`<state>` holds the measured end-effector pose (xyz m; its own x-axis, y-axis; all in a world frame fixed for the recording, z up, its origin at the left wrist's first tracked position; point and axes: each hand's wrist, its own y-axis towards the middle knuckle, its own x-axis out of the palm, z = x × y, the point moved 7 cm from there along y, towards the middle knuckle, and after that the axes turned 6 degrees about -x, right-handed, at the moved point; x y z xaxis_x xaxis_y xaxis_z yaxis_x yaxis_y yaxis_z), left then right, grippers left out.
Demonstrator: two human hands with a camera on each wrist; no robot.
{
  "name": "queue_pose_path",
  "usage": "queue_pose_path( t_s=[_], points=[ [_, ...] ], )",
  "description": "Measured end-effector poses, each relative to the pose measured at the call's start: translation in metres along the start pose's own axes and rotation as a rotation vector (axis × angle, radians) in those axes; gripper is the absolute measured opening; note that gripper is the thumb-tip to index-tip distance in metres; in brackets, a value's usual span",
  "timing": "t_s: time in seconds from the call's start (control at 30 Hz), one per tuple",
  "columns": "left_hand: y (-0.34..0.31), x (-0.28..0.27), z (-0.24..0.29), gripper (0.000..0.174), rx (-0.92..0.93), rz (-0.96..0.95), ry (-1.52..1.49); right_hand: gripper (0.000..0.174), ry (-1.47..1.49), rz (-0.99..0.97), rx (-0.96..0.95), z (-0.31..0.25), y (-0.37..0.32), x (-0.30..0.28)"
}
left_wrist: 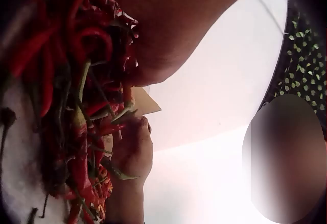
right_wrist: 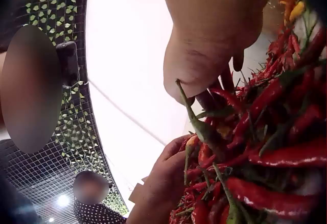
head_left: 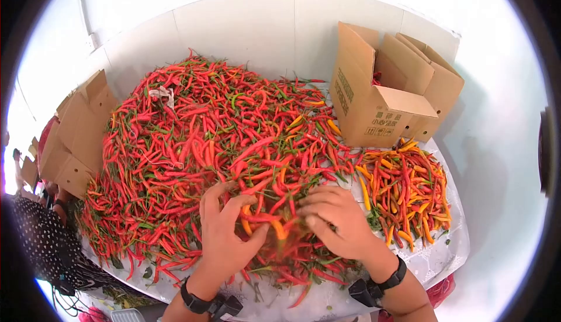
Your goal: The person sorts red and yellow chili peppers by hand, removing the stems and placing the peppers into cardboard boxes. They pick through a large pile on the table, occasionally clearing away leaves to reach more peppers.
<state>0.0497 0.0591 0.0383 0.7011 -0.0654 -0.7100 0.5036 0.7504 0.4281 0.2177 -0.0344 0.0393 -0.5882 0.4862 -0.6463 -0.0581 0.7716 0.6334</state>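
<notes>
A large heap of red chili peppers (head_left: 193, 141) with green stems covers the table. My left hand (head_left: 228, 228) is over its near side, fingers bent and thumb apart. An orange-tipped chili pepper (head_left: 281, 229), blurred, shows between the hands, with more peppers between the left thumb and forefinger; I cannot tell whether that hand grips them. My right hand (head_left: 339, 220) is opposite, its fingers extended left over the peppers. In the right wrist view, the fingertips of my right hand (right_wrist: 214, 55) are partly hidden behind red peppers (right_wrist: 271, 196).
A smaller pile of orange, yellow and red peppers (head_left: 409, 193) lies at right. Behind it stands an open cardboard box (head_left: 403, 94) with some red inside. Another cardboard box (head_left: 79, 135) is at the left edge, near a person in dotted clothing (head_left: 41, 240). A white wall (head_left: 234, 30) rises behind.
</notes>
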Motion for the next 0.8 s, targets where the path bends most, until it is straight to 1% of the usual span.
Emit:
queue_pose_path(
  t_s=[0.03,0.1,0.17,0.2,0.23,0.27,0.3,0.4,0.47,0.53,0.57,0.63,0.7,0.73,0.77,0.8],
  points=[
    [0.000,-0.001,0.000,0.041,-0.005,0.001,-0.004,0.014,-0.032,-0.071,-0.027,-0.002,-0.001,0.002],
    [-0.001,-0.002,-0.001,0.036,-0.011,0.010,-0.014,0.010,-0.105,-0.051,0.063,0.007,-0.006,-0.003],
    [-0.003,-0.007,-0.006,0.029,-0.017,0.088,-0.037,0.010,-0.200,-0.017,0.169,0.024,-0.010,-0.006],
    [-0.003,-0.010,-0.009,0.026,-0.021,0.110,-0.057,0.012,-0.221,0.148,0.148,0.023,-0.008,-0.016],
    [-0.003,-0.012,-0.011,0.023,-0.029,0.130,-0.078,0.013,-0.223,0.223,0.135,0.021,-0.004,-0.019],
    [-0.004,-0.012,-0.013,0.024,-0.021,0.141,-0.153,0.014,-0.224,0.293,0.125,0.019,0.002,-0.021],
    [-0.005,-0.014,-0.009,0.024,0.021,0.163,-0.175,0.016,-0.226,0.364,0.113,0.016,0.008,-0.024],
    [-0.009,-0.018,0.006,0.022,0.153,0.205,-0.235,0.013,-0.206,0.201,0.053,0.003,0.039,-0.011],
    [-0.016,-0.021,0.018,0.020,0.227,0.208,-0.270,0.014,-0.204,0.041,0.081,0.007,0.053,0.010],
    [-0.017,-0.017,0.020,0.022,0.267,0.155,-0.275,0.017,-0.179,-0.102,0.130,0.012,0.059,0.031],
    [-0.017,-0.014,0.021,0.023,0.287,0.131,-0.277,0.017,-0.125,-0.074,0.132,0.014,0.059,0.032],
    [-0.017,-0.013,0.020,0.021,0.304,0.164,-0.320,0.016,-0.017,-0.026,0.136,0.017,0.058,0.032],
    [-0.021,-0.011,0.017,0.019,0.287,0.171,-0.326,0.014,0.156,0.117,0.275,0.017,0.048,0.010],
    [-0.024,-0.012,0.018,0.021,0.316,0.190,-0.299,0.014,0.243,0.184,0.353,0.017,0.041,-0.001],
    [-0.025,-0.014,0.020,0.022,0.345,0.206,-0.272,0.009,0.524,0.231,0.459,0.024,0.029,-0.003],
    [-0.027,-0.016,0.024,0.024,0.380,0.220,-0.242,0.011,0.604,0.246,0.431,0.017,0.024,-0.012]
  ],
)
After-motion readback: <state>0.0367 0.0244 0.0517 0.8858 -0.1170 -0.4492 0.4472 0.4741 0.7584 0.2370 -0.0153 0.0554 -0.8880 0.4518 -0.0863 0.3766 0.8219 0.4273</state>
